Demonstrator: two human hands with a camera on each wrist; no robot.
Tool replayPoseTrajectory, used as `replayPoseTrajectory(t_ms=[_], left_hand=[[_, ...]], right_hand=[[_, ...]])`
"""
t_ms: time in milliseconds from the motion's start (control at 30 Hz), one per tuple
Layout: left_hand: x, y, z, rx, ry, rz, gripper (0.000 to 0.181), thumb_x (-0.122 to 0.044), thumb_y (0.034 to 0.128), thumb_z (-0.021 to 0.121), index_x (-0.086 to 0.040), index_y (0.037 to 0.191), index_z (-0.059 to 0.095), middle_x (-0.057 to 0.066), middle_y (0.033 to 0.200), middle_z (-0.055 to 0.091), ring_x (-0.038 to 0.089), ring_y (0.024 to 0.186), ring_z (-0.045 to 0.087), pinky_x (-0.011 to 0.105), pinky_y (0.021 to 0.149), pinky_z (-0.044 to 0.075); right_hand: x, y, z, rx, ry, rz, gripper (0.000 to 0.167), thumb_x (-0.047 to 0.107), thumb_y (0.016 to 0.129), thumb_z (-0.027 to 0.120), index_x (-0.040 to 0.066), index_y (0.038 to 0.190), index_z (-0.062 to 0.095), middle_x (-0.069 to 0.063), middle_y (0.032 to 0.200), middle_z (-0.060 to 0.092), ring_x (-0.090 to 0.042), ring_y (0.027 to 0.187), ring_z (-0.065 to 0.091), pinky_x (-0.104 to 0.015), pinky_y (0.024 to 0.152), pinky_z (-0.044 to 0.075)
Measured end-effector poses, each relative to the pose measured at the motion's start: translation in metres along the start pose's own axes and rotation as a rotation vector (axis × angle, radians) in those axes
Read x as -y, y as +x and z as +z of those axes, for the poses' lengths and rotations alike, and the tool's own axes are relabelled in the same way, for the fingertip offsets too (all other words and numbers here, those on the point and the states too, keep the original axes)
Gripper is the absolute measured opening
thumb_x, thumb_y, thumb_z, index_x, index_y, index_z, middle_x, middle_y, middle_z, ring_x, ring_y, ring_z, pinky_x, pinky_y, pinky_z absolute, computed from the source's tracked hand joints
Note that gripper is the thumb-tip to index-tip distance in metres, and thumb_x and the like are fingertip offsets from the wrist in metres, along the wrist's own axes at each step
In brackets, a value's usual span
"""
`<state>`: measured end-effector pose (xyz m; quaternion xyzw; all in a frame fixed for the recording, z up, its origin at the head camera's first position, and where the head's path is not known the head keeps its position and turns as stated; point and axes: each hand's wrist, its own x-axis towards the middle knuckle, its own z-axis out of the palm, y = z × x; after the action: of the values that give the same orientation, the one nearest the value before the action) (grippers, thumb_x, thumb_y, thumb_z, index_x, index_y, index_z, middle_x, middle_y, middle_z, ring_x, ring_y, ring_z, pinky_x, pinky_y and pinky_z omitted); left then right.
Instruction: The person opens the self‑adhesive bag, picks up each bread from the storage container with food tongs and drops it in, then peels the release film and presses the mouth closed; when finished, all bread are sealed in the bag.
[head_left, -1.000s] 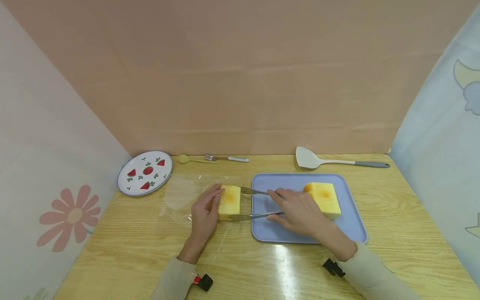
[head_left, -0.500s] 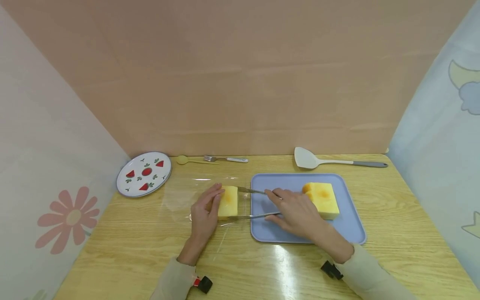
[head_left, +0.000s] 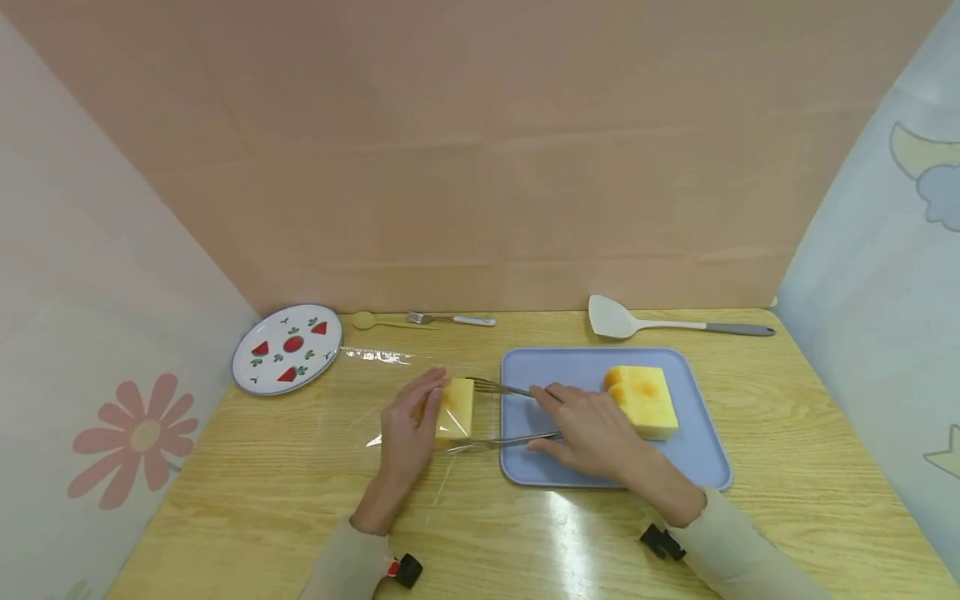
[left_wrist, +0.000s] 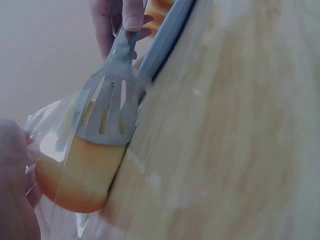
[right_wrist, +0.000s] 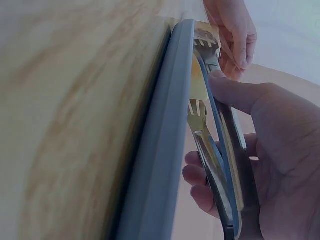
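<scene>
The right hand (head_left: 596, 433) grips silver metal tongs (left_wrist: 117, 72), now wider, perhaps freeing square yellow bread (head_left: 456, 406) in clear plastic (head_left: 358, 392) the left hand (head_left: 406, 429) pinches.

A tray (head_left: 558, 367) lies on the table (head_left: 277, 475), one bread loaf (head_left: 647, 403) on its right half. Tongs (head_left: 517, 441) cross the tray's left rim; left of it, another loaf (head_left: 456, 402) sits in a plastic bag (head_left: 356, 396). Farther left is a plate (head_left: 288, 349); behind-left, a spoon (head_left: 366, 320) and fork (head_left: 452, 319); behind, a turner (head_left: 657, 322).
</scene>
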<state>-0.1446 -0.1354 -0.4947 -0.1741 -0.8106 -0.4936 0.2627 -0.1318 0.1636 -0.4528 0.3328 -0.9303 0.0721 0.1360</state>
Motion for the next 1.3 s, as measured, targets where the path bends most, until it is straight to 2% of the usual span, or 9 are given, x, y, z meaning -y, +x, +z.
replayPoseTrajectory(t_ms=[133, 267, 400, 467, 633, 733, 967, 1133, 1300], left_hand=[[0.0006, 0.0034, -0.0056, 0.084, 0.053, -0.011, 0.015, -0.005, 0.1083, 0.071, -0.002, 0.118, 0.082, 0.015, 0.138, 0.076, 0.037, 0.136, 0.069, 0.054, 0.117, 0.053], [0.0017, 0.006, -0.0076, 0.135, 0.072, 0.04, 0.014, -0.004, 0.1073, 0.072, -0.002, 0.116, 0.082, 0.015, 0.133, 0.078, 0.037, 0.134, 0.071, 0.055, 0.115, 0.055], [0.0004, 0.0062, -0.0057, 0.131, 0.033, 0.101, 0.013, 0.0, 0.1057, 0.072, 0.0, 0.115, 0.082, 0.017, 0.129, 0.08, 0.04, 0.128, 0.073, 0.057, 0.111, 0.056], [-0.0014, 0.0062, -0.0045, 0.131, 0.017, 0.11, 0.013, 0.0, 0.1061, 0.072, 0.0, 0.115, 0.082, 0.018, 0.128, 0.08, 0.04, 0.128, 0.074, 0.056, 0.112, 0.056], [-0.0034, 0.0057, -0.0034, 0.114, 0.013, 0.063, 0.013, -0.003, 0.107, 0.072, -0.001, 0.115, 0.082, 0.017, 0.129, 0.08, 0.038, 0.128, 0.074, 0.054, 0.108, 0.058], [-0.0015, 0.0058, -0.0041, 0.092, 0.013, 0.032, 0.012, -0.002, 0.106, 0.073, 0.0, 0.114, 0.082, 0.018, 0.129, 0.08, 0.039, 0.127, 0.075, 0.053, 0.106, 0.06], [-0.0021, 0.008, -0.0052, 0.061, -0.071, 0.057, 0.013, 0.004, 0.104, 0.073, 0.002, 0.114, 0.082, 0.018, 0.128, 0.079, 0.041, 0.127, 0.074, 0.044, 0.114, 0.053], [-0.0039, 0.0082, -0.005, 0.068, -0.138, 0.053, 0.016, 0.007, 0.1029, 0.073, 0.001, 0.114, 0.082, 0.018, 0.126, 0.08, 0.043, 0.126, 0.074, 0.039, 0.117, 0.051], [-0.0013, 0.0093, -0.009, 0.078, -0.061, 0.034, 0.013, 0.004, 0.1038, 0.074, 0.003, 0.113, 0.082, 0.019, 0.128, 0.08, 0.041, 0.125, 0.075, 0.048, 0.109, 0.057]], right_hand=[[-0.0012, -0.0006, 0.0008, 0.009, 0.023, 0.007, 0.075, 0.057, 0.088, 0.091, 0.005, 0.139, 0.073, -0.006, 0.116, 0.078, -0.019, 0.083, 0.073, -0.025, 0.055, 0.05], [-0.0018, -0.0006, 0.0001, 0.006, 0.033, 0.007, 0.074, 0.057, 0.09, 0.09, 0.007, 0.141, 0.073, -0.006, 0.12, 0.078, -0.02, 0.089, 0.075, -0.028, 0.059, 0.055], [-0.0009, 0.0008, -0.0007, -0.013, 0.037, -0.007, 0.074, 0.057, 0.09, 0.09, 0.007, 0.142, 0.073, -0.006, 0.121, 0.078, -0.019, 0.088, 0.075, -0.029, 0.06, 0.055], [-0.0002, 0.0019, -0.0003, -0.015, 0.035, -0.013, 0.074, 0.058, 0.091, 0.089, 0.007, 0.142, 0.073, -0.005, 0.12, 0.078, -0.018, 0.085, 0.074, -0.027, 0.058, 0.054], [0.0009, 0.0026, 0.0013, 0.001, 0.023, -0.022, 0.072, 0.059, 0.093, 0.086, 0.006, 0.141, 0.074, -0.006, 0.117, 0.078, -0.016, 0.079, 0.07, -0.024, 0.053, 0.048], [0.0009, 0.0024, 0.0013, -0.014, 0.015, -0.022, 0.074, 0.058, 0.092, 0.087, 0.006, 0.142, 0.073, -0.005, 0.118, 0.078, -0.015, 0.079, 0.069, -0.025, 0.055, 0.05], [0.001, 0.0047, 0.0015, -0.072, 0.033, -0.015, 0.077, 0.056, 0.087, 0.093, 0.01, 0.146, 0.072, -0.004, 0.123, 0.078, -0.016, 0.084, 0.072, -0.028, 0.06, 0.055], [0.0029, 0.0061, 0.0031, -0.023, 0.079, 0.007, 0.079, 0.059, 0.087, 0.091, 0.01, 0.146, 0.072, -0.004, 0.123, 0.078, -0.016, 0.085, 0.073, -0.025, 0.057, 0.052], [0.0045, 0.006, 0.0054, 0.051, 0.11, 0.052, 0.082, 0.062, 0.087, 0.09, 0.009, 0.147, 0.071, -0.005, 0.124, 0.077, -0.017, 0.086, 0.074, -0.023, 0.056, 0.05]])
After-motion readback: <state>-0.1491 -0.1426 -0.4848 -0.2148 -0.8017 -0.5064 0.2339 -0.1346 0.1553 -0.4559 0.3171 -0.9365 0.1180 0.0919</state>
